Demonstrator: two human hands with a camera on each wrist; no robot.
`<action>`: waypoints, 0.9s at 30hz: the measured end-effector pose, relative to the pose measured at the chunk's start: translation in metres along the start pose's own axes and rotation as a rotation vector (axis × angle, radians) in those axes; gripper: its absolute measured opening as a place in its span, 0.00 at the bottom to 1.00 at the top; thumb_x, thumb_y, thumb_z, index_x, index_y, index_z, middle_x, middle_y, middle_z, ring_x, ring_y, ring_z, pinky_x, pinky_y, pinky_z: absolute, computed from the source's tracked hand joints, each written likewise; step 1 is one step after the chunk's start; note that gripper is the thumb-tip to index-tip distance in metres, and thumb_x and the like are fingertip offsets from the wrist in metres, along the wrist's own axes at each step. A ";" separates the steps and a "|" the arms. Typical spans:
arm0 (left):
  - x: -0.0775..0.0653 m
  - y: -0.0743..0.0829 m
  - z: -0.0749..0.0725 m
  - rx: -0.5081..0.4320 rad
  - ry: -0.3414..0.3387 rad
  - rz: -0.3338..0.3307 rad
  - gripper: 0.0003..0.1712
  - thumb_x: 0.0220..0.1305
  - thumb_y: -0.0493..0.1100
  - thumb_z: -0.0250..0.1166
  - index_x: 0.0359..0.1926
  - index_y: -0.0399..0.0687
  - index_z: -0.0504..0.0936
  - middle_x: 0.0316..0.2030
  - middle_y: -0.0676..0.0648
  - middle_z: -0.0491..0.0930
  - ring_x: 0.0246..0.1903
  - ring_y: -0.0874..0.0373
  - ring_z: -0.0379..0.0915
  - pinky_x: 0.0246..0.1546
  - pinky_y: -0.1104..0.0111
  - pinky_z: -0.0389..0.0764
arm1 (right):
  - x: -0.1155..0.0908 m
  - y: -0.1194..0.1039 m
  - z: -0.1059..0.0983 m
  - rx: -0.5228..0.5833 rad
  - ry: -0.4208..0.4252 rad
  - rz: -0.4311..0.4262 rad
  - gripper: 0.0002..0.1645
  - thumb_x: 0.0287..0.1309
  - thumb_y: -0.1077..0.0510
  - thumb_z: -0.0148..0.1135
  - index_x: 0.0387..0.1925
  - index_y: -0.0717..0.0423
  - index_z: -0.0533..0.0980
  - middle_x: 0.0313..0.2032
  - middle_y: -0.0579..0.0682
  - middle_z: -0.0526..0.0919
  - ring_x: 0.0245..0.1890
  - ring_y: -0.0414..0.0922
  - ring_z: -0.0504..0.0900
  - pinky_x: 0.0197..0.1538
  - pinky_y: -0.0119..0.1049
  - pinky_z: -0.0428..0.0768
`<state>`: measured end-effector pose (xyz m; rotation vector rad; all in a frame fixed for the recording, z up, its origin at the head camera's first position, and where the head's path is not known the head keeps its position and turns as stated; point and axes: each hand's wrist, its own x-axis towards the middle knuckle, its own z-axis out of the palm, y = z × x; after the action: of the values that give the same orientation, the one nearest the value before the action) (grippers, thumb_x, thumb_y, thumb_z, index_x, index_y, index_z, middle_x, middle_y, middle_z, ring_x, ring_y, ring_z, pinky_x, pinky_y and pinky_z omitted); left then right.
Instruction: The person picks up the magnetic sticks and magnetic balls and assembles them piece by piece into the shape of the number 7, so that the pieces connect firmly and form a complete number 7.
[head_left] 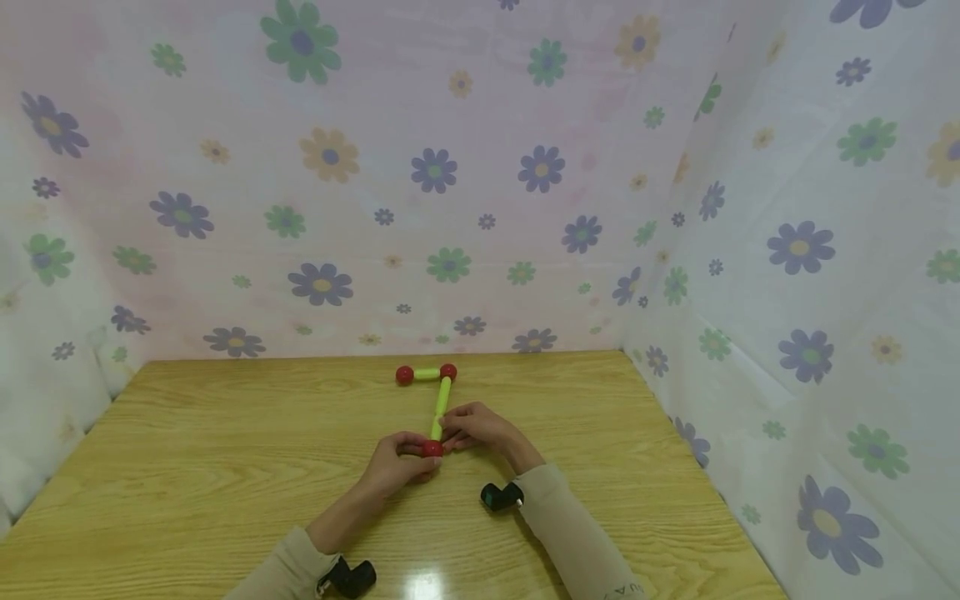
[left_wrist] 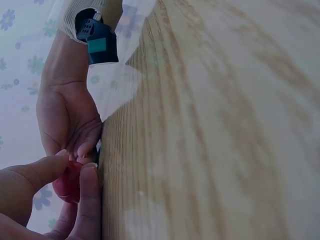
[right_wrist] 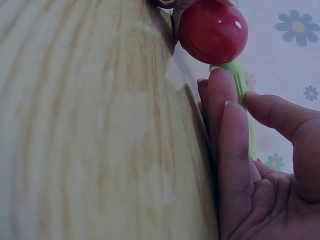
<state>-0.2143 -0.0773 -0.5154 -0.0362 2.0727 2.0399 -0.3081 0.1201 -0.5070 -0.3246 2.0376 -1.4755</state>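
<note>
My left hand (head_left: 396, 467) grips a red ball (head_left: 432, 449) between thumb and fingers, low over the wooden table. In the right wrist view the ball (right_wrist: 215, 32) is glossy and meets the end of a yellow-green rod (right_wrist: 238, 77). My right hand (head_left: 482, 427) pinches this rod near the ball, thumb on one side and fingers on the other. The rod (head_left: 443, 396) runs away from me to a second red ball (head_left: 448, 372). From there a shorter yellow-green rod (head_left: 427, 374) leads left to a third red ball (head_left: 405, 375).
The wooden table (head_left: 225, 467) reaches back to a flower-patterned curtain (head_left: 375, 250), with more curtain at both sides. Small black devices (head_left: 501, 497) are worn at both wrists. A bright reflection lies on the table near the front.
</note>
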 end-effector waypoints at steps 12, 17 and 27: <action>-0.005 0.004 -0.001 0.022 0.018 0.003 0.26 0.60 0.32 0.74 0.57 0.26 0.76 0.48 0.34 0.81 0.39 0.55 0.83 0.41 0.64 0.91 | -0.002 0.007 -0.001 0.014 0.032 -0.010 0.21 0.77 0.54 0.57 0.56 0.68 0.80 0.36 0.53 0.89 0.29 0.37 0.87 0.32 0.24 0.86; -0.006 0.002 -0.009 0.059 0.041 0.009 0.26 0.59 0.31 0.74 0.56 0.25 0.77 0.46 0.34 0.81 0.37 0.55 0.82 0.37 0.64 0.91 | -0.004 0.009 0.000 0.003 0.053 -0.020 0.20 0.76 0.54 0.58 0.54 0.68 0.81 0.34 0.52 0.88 0.28 0.37 0.86 0.31 0.25 0.86; 0.003 0.005 -0.046 0.061 -0.120 0.024 0.29 0.66 0.33 0.70 0.62 0.21 0.72 0.47 0.36 0.82 0.39 0.57 0.84 0.42 0.66 0.90 | -0.012 0.007 -0.002 -0.031 0.089 -0.028 0.21 0.75 0.53 0.60 0.56 0.67 0.80 0.35 0.55 0.89 0.27 0.39 0.86 0.32 0.31 0.89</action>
<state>-0.2247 -0.1222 -0.5108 0.1187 2.0699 1.9406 -0.2987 0.1306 -0.5089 -0.3063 2.1361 -1.5015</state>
